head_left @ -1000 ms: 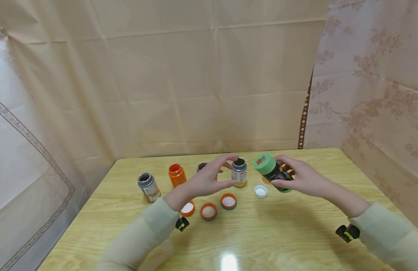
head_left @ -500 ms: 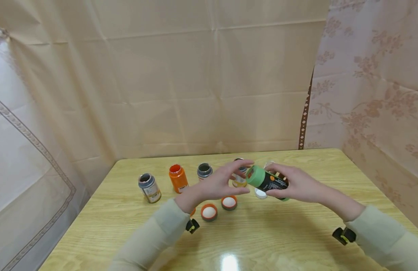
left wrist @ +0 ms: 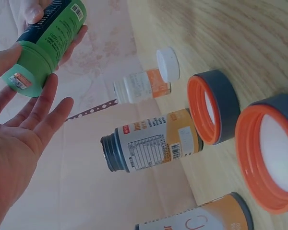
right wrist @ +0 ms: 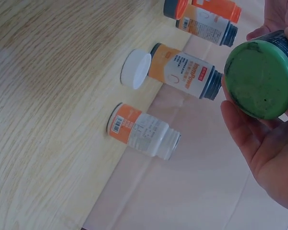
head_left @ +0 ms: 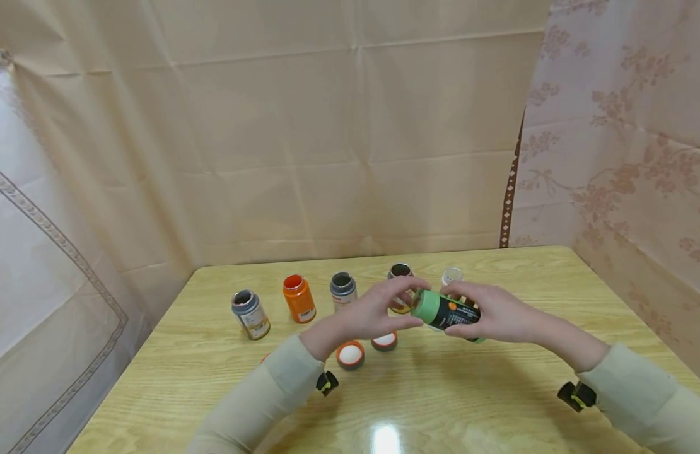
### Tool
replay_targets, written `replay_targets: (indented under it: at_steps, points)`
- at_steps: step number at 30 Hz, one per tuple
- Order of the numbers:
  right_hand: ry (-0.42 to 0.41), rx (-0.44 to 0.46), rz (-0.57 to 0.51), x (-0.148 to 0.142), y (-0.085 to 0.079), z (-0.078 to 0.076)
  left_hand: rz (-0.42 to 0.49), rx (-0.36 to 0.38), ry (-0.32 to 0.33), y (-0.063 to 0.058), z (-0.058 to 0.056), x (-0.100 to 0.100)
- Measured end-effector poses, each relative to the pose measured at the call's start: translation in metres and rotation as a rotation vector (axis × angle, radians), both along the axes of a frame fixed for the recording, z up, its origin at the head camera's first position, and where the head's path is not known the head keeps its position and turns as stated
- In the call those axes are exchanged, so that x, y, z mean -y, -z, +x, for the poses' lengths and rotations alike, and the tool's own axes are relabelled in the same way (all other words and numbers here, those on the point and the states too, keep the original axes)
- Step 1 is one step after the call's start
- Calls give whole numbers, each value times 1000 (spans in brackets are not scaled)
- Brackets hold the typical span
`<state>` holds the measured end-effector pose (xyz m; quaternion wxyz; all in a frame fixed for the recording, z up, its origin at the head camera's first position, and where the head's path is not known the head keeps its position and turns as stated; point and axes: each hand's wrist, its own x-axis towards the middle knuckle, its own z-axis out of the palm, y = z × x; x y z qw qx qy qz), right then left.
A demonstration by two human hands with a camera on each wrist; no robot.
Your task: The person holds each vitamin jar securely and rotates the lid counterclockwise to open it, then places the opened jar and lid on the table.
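Observation:
A green bottle (head_left: 459,315) with a black label is held tilted on its side above the table, its green lid (head_left: 425,306) toward the left. My right hand (head_left: 494,312) grips the bottle's body; in the right wrist view its round green base (right wrist: 260,79) faces the camera. My left hand (head_left: 373,310) has its thumb and fingers around the lid, as the left wrist view also shows. Behind the hands stand an open dark-necked bottle (left wrist: 153,143) and an open clear-necked bottle (right wrist: 144,130). A white cap (right wrist: 136,69) lies on the table near them.
Further left stand more uncapped bottles: a grey-necked one (head_left: 343,291), an orange one (head_left: 299,299) and another grey-necked one (head_left: 251,315). Upturned orange-rimmed caps (head_left: 350,356) lie in front, partly hidden by the left arm. A curtain hangs behind the wooden table (head_left: 486,391).
My left hand has moved right and its fingers have come around the lid. My right hand has brought the bottle left and slightly down, tilting it closer to level.

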<state>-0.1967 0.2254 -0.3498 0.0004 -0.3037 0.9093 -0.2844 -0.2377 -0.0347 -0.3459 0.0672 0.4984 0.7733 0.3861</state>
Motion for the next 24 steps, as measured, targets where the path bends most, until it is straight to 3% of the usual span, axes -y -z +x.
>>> replay_targets:
  at_steps: [10, 24]
  points:
    - [-76, 69, -15, -1, 0, 2, -1, 6, 30, 5, 3, -1]
    - [-72, 88, -39, 0, 4, 3, 19, -23, 0, 9, 10, -2]
